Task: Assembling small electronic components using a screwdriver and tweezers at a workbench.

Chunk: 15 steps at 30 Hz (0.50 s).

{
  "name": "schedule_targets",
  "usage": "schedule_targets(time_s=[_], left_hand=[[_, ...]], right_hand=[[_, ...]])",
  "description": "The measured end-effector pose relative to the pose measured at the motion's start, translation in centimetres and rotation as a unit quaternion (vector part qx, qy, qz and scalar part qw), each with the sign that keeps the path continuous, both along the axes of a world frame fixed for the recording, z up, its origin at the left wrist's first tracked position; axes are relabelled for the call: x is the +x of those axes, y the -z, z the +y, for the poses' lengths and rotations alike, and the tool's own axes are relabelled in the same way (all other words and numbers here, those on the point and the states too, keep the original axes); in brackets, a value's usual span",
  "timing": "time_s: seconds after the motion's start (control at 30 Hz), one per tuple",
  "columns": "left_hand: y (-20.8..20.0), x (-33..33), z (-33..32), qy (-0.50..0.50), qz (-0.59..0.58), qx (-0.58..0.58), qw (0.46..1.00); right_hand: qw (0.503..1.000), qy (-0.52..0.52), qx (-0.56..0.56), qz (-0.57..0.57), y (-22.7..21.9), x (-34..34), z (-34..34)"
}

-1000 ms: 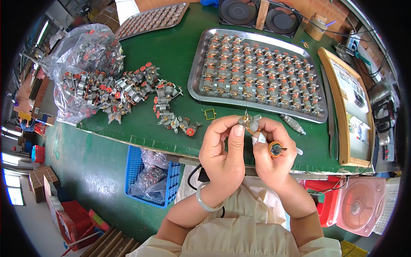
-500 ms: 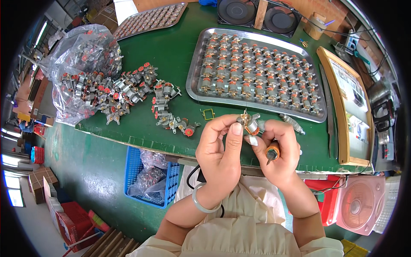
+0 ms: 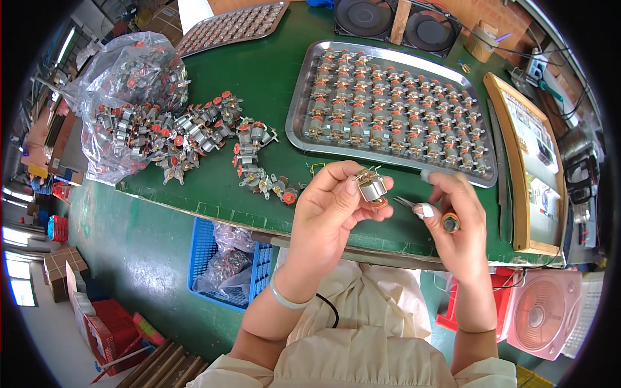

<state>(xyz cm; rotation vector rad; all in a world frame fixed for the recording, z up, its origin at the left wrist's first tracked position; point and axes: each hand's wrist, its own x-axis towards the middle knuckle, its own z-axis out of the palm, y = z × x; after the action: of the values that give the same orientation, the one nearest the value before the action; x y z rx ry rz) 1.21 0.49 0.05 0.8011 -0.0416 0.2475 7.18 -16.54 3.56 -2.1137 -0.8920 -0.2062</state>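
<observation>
Raised above the front edge of the bench, my left hand pinches a small cylindrical metal electrical component. Its thin pins point up and an orange-red disc is at its lower end. To its right, my right hand is closed round slim pointed tweezers, tips toward the component but apart from it. An orange-handled tool is also tucked in that palm, only its round end showing. White wrap covers the right thumb. Beyond both hands, a metal tray holds rows of similar components.
Loose components spill from a clear plastic bag on the green bench. A second filled tray, two black fans and a wood-framed board surround the area. Below stands a blue crate.
My right hand has moved right, away from the component, and the tweezer tips now show. The left hand keeps its grip, with the component turned so its pins tilt right.
</observation>
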Motion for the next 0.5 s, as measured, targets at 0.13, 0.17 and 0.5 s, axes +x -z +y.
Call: schedule_targets(time_s=[0.13,0.17,0.5], left_hand=[[-0.3,0.1,0.1,0.042,0.003,-0.042,0.998],[-0.4,0.2,0.2,0.040,0.013,-0.032,0.999],[-0.3,0.1,-0.1,0.033,0.048,0.019,0.998]], right_hand=[[0.989,-0.001,-0.130,-0.071,0.4,0.7,-1.1],[0.983,-0.016,-0.168,-0.074,0.7,0.8,-1.3],[0.996,0.001,-0.091,0.013,-0.5,0.0,-1.1]])
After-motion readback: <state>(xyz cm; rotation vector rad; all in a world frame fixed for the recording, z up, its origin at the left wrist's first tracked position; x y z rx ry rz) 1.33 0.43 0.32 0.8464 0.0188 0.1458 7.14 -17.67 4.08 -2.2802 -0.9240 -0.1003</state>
